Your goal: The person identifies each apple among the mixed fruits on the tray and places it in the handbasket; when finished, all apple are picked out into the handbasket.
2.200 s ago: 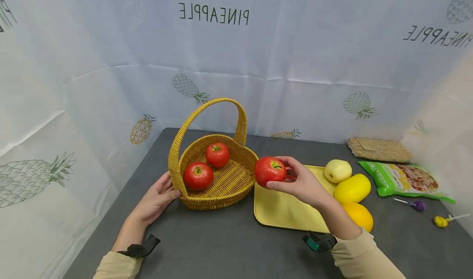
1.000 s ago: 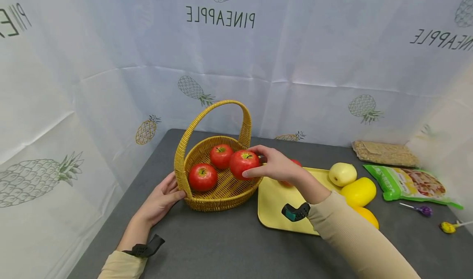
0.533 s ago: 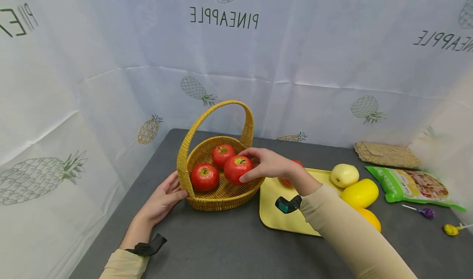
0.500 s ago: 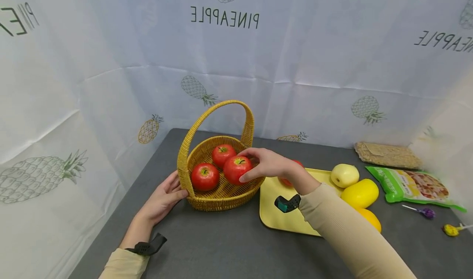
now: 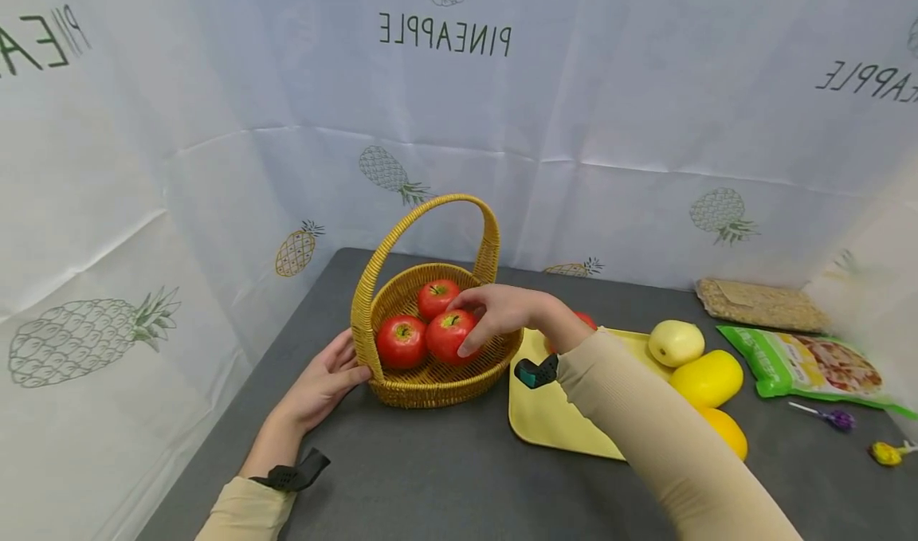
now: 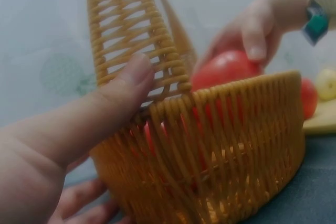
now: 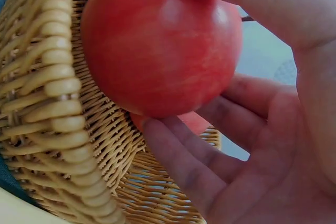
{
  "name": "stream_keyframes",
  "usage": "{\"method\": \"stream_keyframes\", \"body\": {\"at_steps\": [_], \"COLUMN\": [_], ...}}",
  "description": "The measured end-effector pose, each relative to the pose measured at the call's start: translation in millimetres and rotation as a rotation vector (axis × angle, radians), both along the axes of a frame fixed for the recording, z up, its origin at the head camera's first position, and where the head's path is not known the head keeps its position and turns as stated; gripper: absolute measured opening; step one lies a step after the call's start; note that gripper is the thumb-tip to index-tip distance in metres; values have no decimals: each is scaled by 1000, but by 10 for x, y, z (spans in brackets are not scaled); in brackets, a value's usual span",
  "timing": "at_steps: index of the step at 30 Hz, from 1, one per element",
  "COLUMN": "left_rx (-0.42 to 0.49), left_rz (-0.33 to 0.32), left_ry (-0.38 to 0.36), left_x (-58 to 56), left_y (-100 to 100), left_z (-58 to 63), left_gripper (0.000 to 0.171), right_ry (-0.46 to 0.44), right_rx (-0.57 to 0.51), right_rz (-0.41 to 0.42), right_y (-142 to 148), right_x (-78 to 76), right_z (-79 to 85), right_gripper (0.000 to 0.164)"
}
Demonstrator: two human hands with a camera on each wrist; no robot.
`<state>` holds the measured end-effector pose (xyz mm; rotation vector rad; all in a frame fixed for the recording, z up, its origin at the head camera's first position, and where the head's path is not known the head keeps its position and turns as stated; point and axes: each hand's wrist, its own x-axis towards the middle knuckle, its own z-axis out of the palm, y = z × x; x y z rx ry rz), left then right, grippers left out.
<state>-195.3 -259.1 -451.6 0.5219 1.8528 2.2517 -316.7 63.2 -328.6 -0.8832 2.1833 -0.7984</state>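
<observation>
A yellow wicker basket with a tall arched handle stands on the grey table. Against its left side, where the handle meets the rim, my left hand holds it, thumb in front and fingers partly hidden behind the wicker. Inside the basket, my right hand has thumb and fingers around a red apple. In the right wrist view, the thumb lies over this apple and the fingertips reach its underside. Two more apples sit in the basket, one at the left and one behind.
Right of the basket lies a yellow tray; another red apple there is mostly hidden by my right forearm. A pale round fruit, two yellow fruits, a green food packet, a beige packet and two lollipops are farther right.
My right hand has carried the apple left from above the tray and lowered it into the basket, close against the left apple. My left hand has stayed at the basket's side.
</observation>
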Motion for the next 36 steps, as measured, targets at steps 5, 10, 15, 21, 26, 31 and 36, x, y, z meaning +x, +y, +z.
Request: {"method": "stream_keyframes", "body": {"at_steps": [5,10,15,21,26,31,36], "left_rx": [-5,1,9,-6,-2,9,15], "left_rz": [1,-9,-14,-2,-6,-16,-24], "left_ry": [-2,-3,-5,-6,-3,2,10], "left_x": [-13,-24,-31,-36,-39,-39,-40], "left_y": [-2,-11,-18,-20,-24,-20,-22], "left_z": [-19,-36,-50,-48,-57,-58,-52], "left_gripper": [79,81,82,83,83,83,83], "right_ry": [-3,-12,-6,-20,-40,-51,-74], "right_rx": [67,136,179,201,200,208,216], "right_rz": [51,95,142,172,184,197,191], "right_y": [-65,-142,-225,-297,-381,-436,-444], "right_x": [-59,-78,-76,-65,-48,-51,-54], "right_z": [10,36,52,17,-17,-27,-33], "right_gripper": [70,69,68,67,65,63,64]}}
